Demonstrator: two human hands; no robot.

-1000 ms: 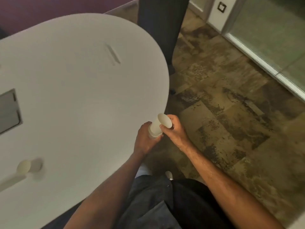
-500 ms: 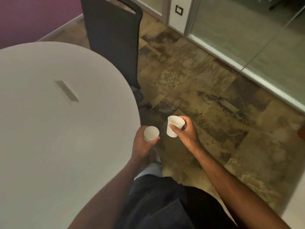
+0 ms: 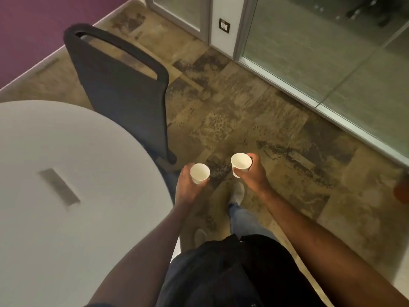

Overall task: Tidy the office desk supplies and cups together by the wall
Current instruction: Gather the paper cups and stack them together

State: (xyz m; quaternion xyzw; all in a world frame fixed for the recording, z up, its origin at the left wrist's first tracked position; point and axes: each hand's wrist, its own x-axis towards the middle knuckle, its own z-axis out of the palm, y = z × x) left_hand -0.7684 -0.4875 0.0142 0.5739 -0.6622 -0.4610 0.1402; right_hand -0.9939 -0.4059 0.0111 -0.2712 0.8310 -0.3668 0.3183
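Each grip grasps one white paper cup: the left hand (image 3: 188, 181) holds a cup (image 3: 199, 173), the right hand (image 3: 254, 173) another cup (image 3: 240, 164), just off the worktop (image 3: 66, 218) edge above the floor.

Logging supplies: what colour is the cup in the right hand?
White cup, plain, in the head view.

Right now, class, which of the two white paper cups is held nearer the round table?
The paper cup in the left hand; the right-hand cup is over the tiled floor, farther from the table.
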